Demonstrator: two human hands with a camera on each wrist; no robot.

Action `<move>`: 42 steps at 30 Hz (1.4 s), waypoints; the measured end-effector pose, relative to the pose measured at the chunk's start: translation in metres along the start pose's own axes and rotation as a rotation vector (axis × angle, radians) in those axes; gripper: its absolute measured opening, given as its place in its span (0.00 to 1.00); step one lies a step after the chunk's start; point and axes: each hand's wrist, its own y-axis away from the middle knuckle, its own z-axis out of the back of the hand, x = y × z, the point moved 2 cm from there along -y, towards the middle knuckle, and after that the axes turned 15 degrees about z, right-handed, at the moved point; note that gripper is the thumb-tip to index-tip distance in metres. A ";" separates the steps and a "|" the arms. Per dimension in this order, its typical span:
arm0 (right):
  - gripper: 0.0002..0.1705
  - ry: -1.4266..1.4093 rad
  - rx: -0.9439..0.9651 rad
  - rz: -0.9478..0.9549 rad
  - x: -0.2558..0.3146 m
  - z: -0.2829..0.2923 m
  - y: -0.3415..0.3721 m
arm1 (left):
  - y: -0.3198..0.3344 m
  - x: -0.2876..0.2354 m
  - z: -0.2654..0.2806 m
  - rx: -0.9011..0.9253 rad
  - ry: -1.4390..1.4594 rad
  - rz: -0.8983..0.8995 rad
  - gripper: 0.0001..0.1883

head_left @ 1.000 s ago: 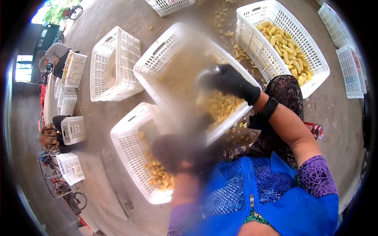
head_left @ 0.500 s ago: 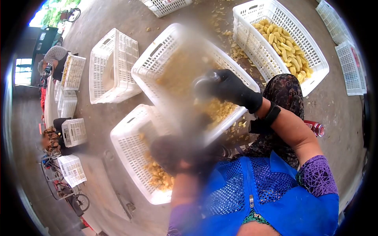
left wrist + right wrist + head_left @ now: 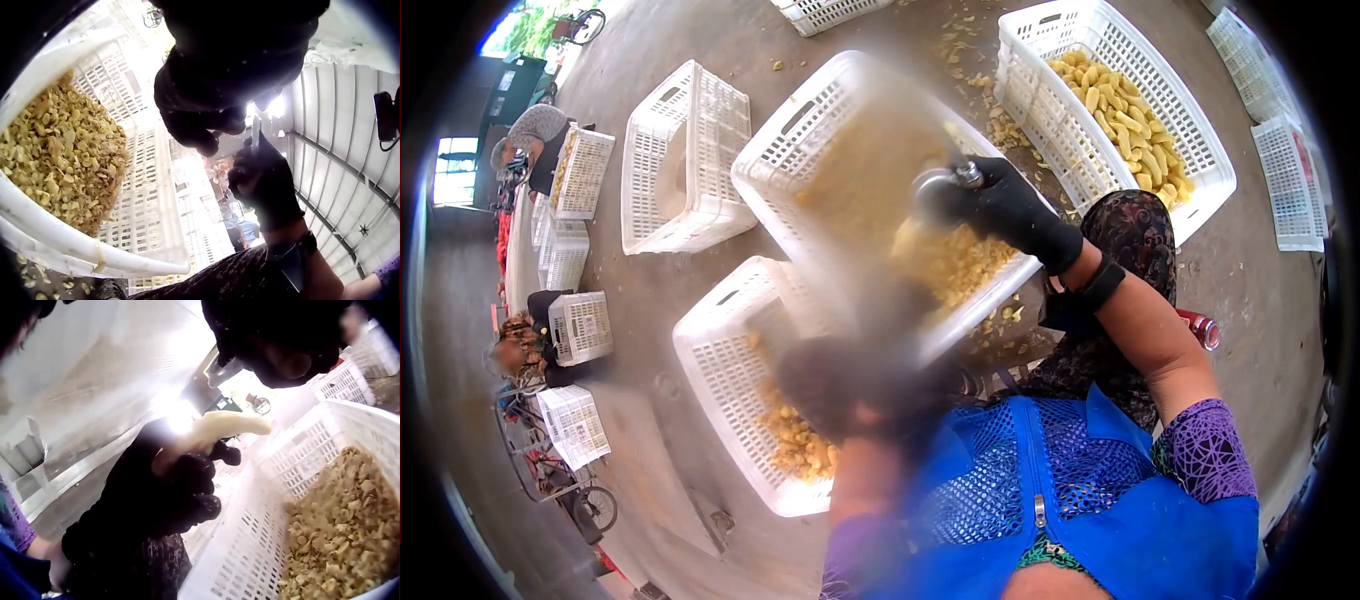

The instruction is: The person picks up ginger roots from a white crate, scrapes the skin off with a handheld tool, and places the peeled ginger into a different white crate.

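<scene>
A white crate (image 3: 752, 165) full of yellowish shavings (image 3: 340, 531) lies under both black-gloved hands. The left hand (image 3: 162, 487) curls round a long, pale, peeled piece (image 3: 228, 425), which points out past the fingertips. In the head view that left hand (image 3: 860, 375) is a dark blur near the crate's lower edge. The right hand (image 3: 1015, 215) grips a shiny metal tool (image 3: 945, 183) above the shavings; in the left wrist view, the right hand (image 3: 265, 181) faces the left hand (image 3: 237, 75). What the tool's tip touches is blurred.
A crate with yellow peeled pieces (image 3: 1125, 120) stands upper right. Below the middle crate is another with chips (image 3: 795, 440), and a crate (image 3: 640, 190) stands at left. A red can (image 3: 1202, 330) lies beside the knee. Two people sit far left among crates.
The right hand and tool have shifted slightly up and to the right from half a second ago. The left hand has barely moved and stays blurred.
</scene>
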 end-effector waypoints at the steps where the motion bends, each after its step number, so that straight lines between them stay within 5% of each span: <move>1: 0.11 -0.092 -0.001 -0.082 0.001 -0.007 0.000 | -0.001 0.000 -0.001 0.001 -0.001 0.000 0.03; 4: 0.12 -0.209 -0.006 -0.129 -0.017 -0.025 0.004 | -0.002 -0.001 -0.003 0.004 0.000 0.002 0.03; 6: 0.13 -0.126 -0.034 0.100 -0.028 -0.027 0.002 | -0.003 -0.001 -0.006 0.006 0.002 0.006 0.03; 8: 0.12 0.576 0.113 0.278 -0.017 -0.008 -0.013 | -0.003 -0.001 -0.004 0.007 0.005 0.011 0.03; 9: 0.10 0.500 -0.049 0.492 -0.001 0.010 -0.018 | -0.003 -0.001 -0.005 0.007 0.005 0.012 0.03; 10: 0.09 -0.013 -0.188 -0.145 -0.004 0.020 -0.018 | -0.003 -0.001 -0.005 0.007 0.003 0.014 0.03; 12: 0.12 -0.077 -0.171 -0.360 0.004 0.027 -0.016 | -0.002 -0.001 -0.002 0.003 -0.002 0.016 0.03; 13: 0.12 -0.073 -0.170 -0.355 0.005 0.025 -0.014 | -0.002 0.000 -0.001 0.002 -0.002 0.018 0.03; 15: 0.15 -0.128 -0.103 0.059 0.013 0.017 -0.008 | -0.001 0.000 0.000 0.000 -0.010 0.024 0.03; 25: 0.13 -0.117 -0.050 0.221 0.007 0.009 -0.011 | -0.005 0.004 -0.002 -0.034 -0.063 0.028 0.03; 27: 0.12 -0.170 0.058 -0.040 -0.007 0.002 -0.004 | -0.004 0.005 0.000 -0.029 -0.034 0.029 0.03; 31: 0.11 -0.118 0.164 -0.077 0.011 0.003 -0.006 | -0.004 0.003 0.003 -0.051 -0.035 0.019 0.02; 33: 0.11 0.005 0.164 0.128 0.026 0.002 -0.009 | -0.004 0.003 0.004 -0.068 -0.042 0.018 0.03; 37: 0.12 0.000 0.216 0.102 0.016 0.007 -0.004 | -0.003 0.002 0.006 -0.104 -0.073 0.007 0.03; 39: 0.13 0.411 0.474 0.307 0.021 0.007 -0.002 | -0.007 0.001 0.009 -0.122 -0.102 -0.010 0.04; 42: 0.16 0.618 0.476 0.446 0.021 0.003 0.001 | -0.010 -0.002 0.010 -0.150 -0.152 -0.026 0.04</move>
